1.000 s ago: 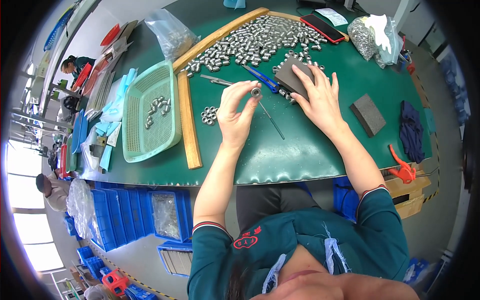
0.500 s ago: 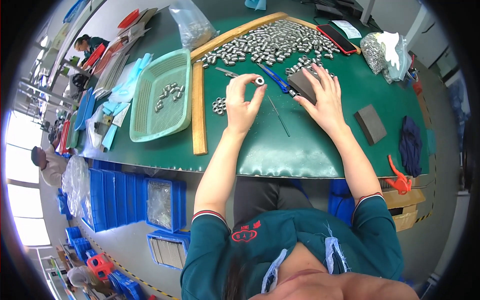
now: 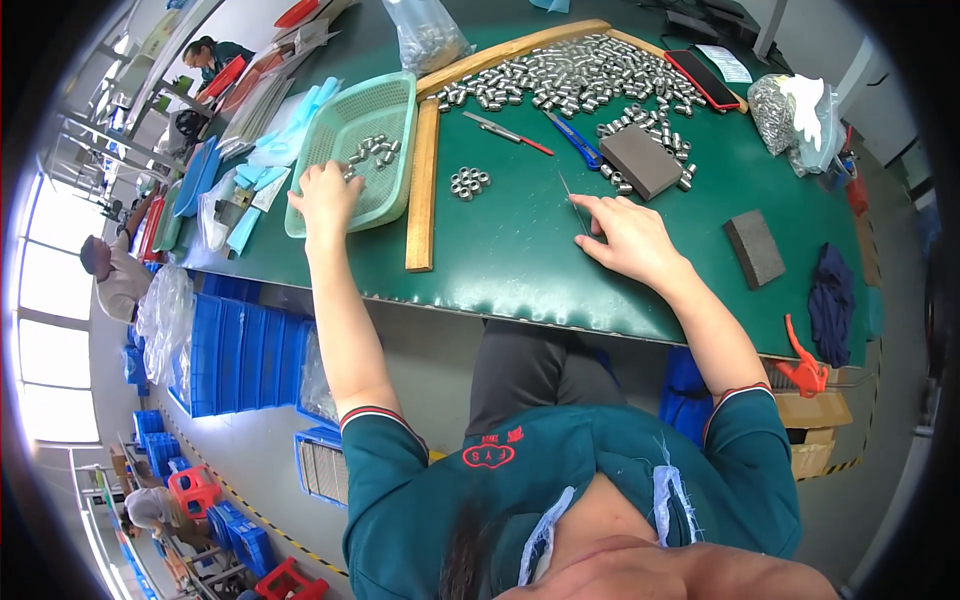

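Observation:
My left hand (image 3: 327, 200) is over the left side of the green plastic basket (image 3: 394, 190), palm down with its fingers spread. Several short metal sleeves (image 3: 375, 150) lie in the basket, one close to my thumb. Whether a finger still touches that sleeve is hard to see. My right hand (image 3: 635, 240) rests low over the table, index finger and thumb apart, at a thin dark rod (image 3: 566, 186). Part of the rod is hidden by the fingers. A small cluster of metal sleeves (image 3: 469, 183) stands on the green table (image 3: 500, 260) between my hands.
Wooden strips (image 3: 422, 190) border a large heap of sleeves (image 3: 580, 75). A blue utility knife (image 3: 574, 140), a slim red-and-silver tool (image 3: 507, 133) and a brown block (image 3: 640, 162) lie before me. Rightward are a grey block (image 3: 754, 249), a phone (image 3: 702, 80) and an orange-handled tool (image 3: 803, 368).
My left hand has carried a metal sleeve leftward from mid-table to the basket. My right hand has left the brown block and come nearer to the thin rod. The view has shifted slightly.

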### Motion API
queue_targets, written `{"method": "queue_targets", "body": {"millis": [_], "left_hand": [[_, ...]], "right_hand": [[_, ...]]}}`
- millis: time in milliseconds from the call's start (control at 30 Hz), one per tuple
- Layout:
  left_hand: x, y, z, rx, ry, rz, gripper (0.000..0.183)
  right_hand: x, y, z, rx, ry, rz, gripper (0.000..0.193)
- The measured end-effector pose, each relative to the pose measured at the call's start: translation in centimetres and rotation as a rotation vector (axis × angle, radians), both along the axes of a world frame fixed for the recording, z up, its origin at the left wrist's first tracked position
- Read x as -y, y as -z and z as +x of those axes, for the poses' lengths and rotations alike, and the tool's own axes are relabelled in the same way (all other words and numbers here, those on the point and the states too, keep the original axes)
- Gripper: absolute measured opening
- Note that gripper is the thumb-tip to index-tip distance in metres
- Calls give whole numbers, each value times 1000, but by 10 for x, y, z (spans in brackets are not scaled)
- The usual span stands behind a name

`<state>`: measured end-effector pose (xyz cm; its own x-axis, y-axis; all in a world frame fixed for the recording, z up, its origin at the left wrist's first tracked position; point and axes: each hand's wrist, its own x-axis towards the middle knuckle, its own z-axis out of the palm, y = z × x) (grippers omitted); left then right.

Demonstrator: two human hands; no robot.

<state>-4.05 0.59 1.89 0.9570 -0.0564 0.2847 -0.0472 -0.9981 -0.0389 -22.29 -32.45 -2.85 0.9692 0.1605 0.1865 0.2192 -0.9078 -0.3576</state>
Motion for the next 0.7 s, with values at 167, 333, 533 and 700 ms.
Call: {"method": "queue_targets", "body": {"millis": [167,333,533,700], "left_hand": [[33,11,-6,221,570,-274,26],[98,34,-32,77,700,-35,24],[119,49,-31,-102,584,143,25],[132,43,-33,69,803,-10,17]], "right_hand": [[-1,7,-2,-5,62,-52,51],[0,0,-6,10,57,-91,52],[-1,2,-6,35,38,-73,52],[1,-4,-8,32,79,-148,51]]}}
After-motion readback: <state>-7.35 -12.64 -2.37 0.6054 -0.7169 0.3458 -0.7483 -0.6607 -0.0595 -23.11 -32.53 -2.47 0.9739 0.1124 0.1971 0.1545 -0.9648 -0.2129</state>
